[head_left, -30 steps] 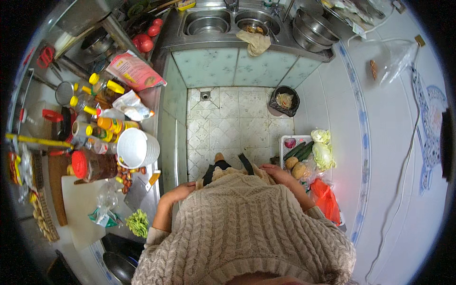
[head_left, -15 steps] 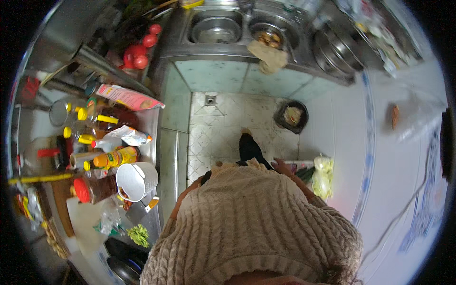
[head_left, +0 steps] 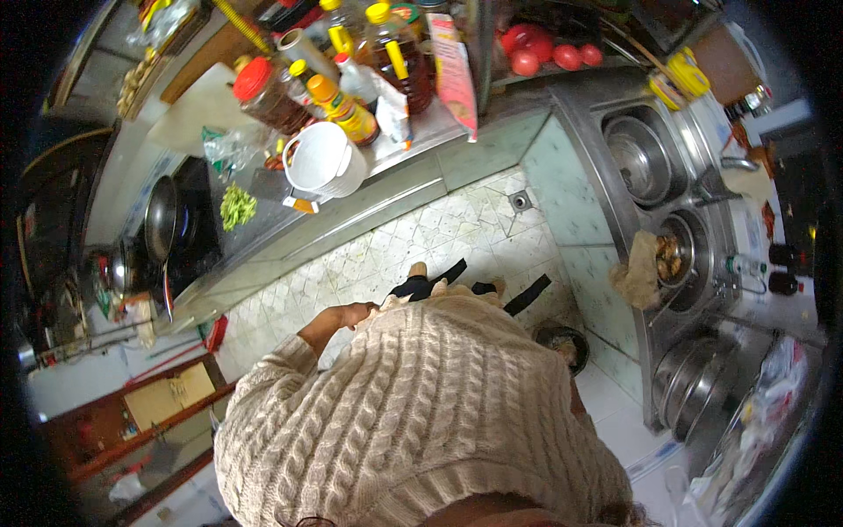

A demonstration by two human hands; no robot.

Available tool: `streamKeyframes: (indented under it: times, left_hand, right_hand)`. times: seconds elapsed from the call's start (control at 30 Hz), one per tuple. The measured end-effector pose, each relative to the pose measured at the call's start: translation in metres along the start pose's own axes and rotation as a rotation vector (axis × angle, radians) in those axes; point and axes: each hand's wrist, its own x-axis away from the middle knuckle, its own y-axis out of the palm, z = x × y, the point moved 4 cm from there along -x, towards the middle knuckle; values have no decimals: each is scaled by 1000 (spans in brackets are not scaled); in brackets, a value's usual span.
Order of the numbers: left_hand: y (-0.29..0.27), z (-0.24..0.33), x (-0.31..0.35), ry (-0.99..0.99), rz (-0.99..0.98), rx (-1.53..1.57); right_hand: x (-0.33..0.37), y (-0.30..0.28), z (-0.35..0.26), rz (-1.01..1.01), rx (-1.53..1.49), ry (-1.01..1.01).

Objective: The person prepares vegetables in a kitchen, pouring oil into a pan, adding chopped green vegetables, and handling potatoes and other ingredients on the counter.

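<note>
My left hand (head_left: 358, 314) is at the left side of my waist, beside the hem of the beige cable-knit sweater (head_left: 439, 386). Its fingers blend into the hem, so their closing cannot be made out. My right hand is hidden behind my body; only a sliver of the right arm (head_left: 576, 402) shows past the sweater. Two dark strips, one on the left (head_left: 452, 270) and one on the right (head_left: 529, 295), stick out in front of my waist over the tiled floor (head_left: 351, 255).
On the left counter stand a white basket (head_left: 325, 162), chopped greens (head_left: 237, 207), several bottles and a black pan (head_left: 162, 218). To the right is a double sink (head_left: 615, 167) with a cloth (head_left: 638, 270) over its edge. A dark bin (head_left: 562, 342) stands on the floor near the sink.
My body and view have turned left, so the counter swings across the top and the sink to the right. My right hand, spread near the vegetables before, has gone out of sight.
</note>
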Motion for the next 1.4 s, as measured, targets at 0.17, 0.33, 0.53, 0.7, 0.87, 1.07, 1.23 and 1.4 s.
streamKeyframes:
  times: [0.17,0.33,0.53,0.7,0.87,1.07,1.23,1.4]
  left_hand:
    - [-10,-109,-28,79,278,-724]
    - [-19,-111,16,-64,484,-442]
    - [-76,-87,74,-203,626,-339]
    - [-113,-143,59,-94,793,-447]
    - [-123,-140,51,-57,805,-398]
    - [-108,-131,30,-9,766,-243]
    - [-98,-88,46,-240,574,-77]
    - [-99,-70,42,-69,718,-78]
  right_hand:
    - [-49,-107,-116,346,140,-368]
    - [-5,-253,-388,480,-344,-826]
    - [7,-354,-575,896,-672,-1086]
    - [-16,-366,-629,533,-957,-957]
    - [-34,-356,-622,562,-809,-822]
    - [10,-323,-616,886,-149,-638]
    - [13,-307,-630,826,149,-776]
    - [32,-253,-640,829,167,-934]
